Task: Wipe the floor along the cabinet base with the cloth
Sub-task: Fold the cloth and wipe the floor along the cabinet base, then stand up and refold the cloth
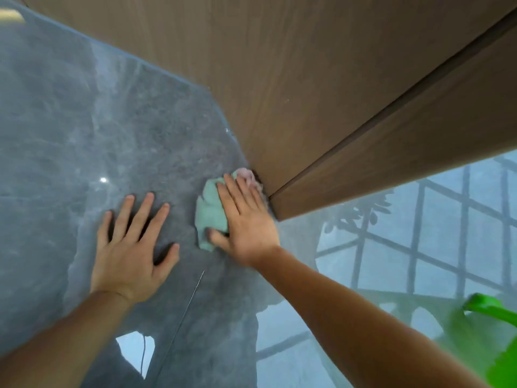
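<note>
A crumpled pale green cloth [209, 211] with a pinkish end lies on the glossy grey floor [84, 130], pushed against the bottom corner of the brown wooden cabinet [321, 93]. My right hand [247, 218] lies flat on top of the cloth, fingers pointing toward the cabinet corner and thumb tucked on the cloth's near edge. My left hand [131, 247] rests flat on the bare floor to the left of the cloth, fingers spread, holding nothing. Part of the cloth is hidden under my right palm.
The cabinet base runs from upper left to the corner, then off to the right. A bright green plastic object [500, 345] sits at the lower right edge. The polished floor reflects a window grid at right. A thin tile joint [190, 298] runs between my arms.
</note>
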The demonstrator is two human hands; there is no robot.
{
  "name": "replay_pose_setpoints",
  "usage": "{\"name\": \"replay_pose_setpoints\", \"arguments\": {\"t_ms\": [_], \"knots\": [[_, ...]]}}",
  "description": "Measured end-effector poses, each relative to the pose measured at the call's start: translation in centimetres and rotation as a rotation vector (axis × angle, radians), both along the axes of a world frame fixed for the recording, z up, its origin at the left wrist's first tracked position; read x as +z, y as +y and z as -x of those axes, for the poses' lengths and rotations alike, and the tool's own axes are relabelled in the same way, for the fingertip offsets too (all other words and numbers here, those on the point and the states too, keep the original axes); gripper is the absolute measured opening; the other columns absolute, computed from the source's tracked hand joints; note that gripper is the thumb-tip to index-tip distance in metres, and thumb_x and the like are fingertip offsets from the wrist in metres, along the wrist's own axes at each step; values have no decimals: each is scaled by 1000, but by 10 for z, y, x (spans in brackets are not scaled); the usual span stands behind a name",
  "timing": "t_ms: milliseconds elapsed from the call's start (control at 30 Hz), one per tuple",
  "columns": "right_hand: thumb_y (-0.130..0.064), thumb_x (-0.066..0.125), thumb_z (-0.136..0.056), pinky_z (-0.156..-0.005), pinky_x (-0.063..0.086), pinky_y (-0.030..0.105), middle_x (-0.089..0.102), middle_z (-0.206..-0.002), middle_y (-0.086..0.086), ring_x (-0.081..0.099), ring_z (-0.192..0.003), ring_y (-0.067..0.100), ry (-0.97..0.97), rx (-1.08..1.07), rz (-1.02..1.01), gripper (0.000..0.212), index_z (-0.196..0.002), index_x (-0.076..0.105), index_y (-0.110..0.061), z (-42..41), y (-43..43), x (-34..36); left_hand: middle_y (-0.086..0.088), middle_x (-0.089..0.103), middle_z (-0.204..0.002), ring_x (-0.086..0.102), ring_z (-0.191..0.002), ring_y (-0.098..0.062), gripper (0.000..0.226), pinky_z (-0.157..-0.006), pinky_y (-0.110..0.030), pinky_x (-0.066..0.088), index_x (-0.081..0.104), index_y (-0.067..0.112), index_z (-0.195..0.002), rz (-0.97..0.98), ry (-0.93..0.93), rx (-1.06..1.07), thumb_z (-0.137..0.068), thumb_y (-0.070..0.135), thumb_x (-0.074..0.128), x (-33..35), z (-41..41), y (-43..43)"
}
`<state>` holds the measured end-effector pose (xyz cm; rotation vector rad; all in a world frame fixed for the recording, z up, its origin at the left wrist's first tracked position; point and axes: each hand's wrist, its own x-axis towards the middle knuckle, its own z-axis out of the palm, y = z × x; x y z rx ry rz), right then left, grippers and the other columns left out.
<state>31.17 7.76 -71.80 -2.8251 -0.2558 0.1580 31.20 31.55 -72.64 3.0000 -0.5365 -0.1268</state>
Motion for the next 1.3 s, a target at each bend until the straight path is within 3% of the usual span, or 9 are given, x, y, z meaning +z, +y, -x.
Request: {"name": "replay_pose_setpoints", "arguments": {"t_ms": [300,567,667,833,900,1000,1133,1200,1300], "knots": [[-58,50,-80,-117,24,52,34,-155,9,35,-141,27,114,548,278,84,-147,28,-11,63,-157,8,-6,27,-163,16,-152,-34,74,-121,-55,7,32,26,-150,55,-16,13,-84,59,37,-8,-2,2],[-59,44,-77,-122,9,47,35,-154,8,27,-142,22,132,573,467,90,-149,17,-12,45,-217,21,-7,26,-164,17,-151,-36,75,-117,-61,15,32,25,-150,98,-63,-10,-84,59,38,-16,-6,9],[-59,41,-79,-119,13,42,33,-155,8,29,-143,26,130,219,465,91,-152,5,-18,61,-245,23,-6,24,-164,15,-152,-36,77,-118,-62,16,30,28,-151,106,-47,2,-82,60,38,-20,-7,10],[-49,36,-91,-120,8,48,19,-159,15,11,-147,32,137,-1429,96,74,-149,17,-8,65,-215,18,-8,26,-163,17,-151,-36,75,-119,-57,10,32,25,-150,55,-37,-4,-83,59,38,-15,-5,8],[-49,41,-91,-120,4,50,15,-161,14,6,-148,33,143,-1532,24,75,-150,17,-9,51,-153,17,-9,27,-163,17,-151,-36,75,-120,-57,9,33,24,-150,36,-4,3,-83,57,38,-8,-3,4],[-50,44,-81,-118,11,55,24,-158,14,16,-146,36,48,-1091,-30,81,-147,23,-8,64,-24,2,-11,26,-163,16,-151,-38,75,-119,-60,9,33,20,-150,-17,53,10,-84,55,36,-1,1,2],[-40,53,-80,-116,21,52,37,-152,7,25,-141,34,195,-597,-193,66,-139,38,-16,81,68,36,-8,15,-167,5,-154,-34,71,-121,-55,5,34,21,-149,19,460,101,-91,62,33,38,-14,-20],[-27,55,-85,-108,35,44,53,-137,13,43,-129,33,467,-654,-547,50,-132,47,-11,67,77,81,-12,42,-155,33,-146,-32,60,-119,-49,26,56,19,-127,339,893,420,-91,63,37,83,-8,-34],[-15,65,-85,-90,54,38,69,-105,12,66,-99,28,750,-898,-916,34,-117,58,-8,67,92,174,-10,70,-105,71,-82,-30,44,-64,-45,61,63,24,-99,828,1294,1003,-85,64,51,179,32,-45]]}}
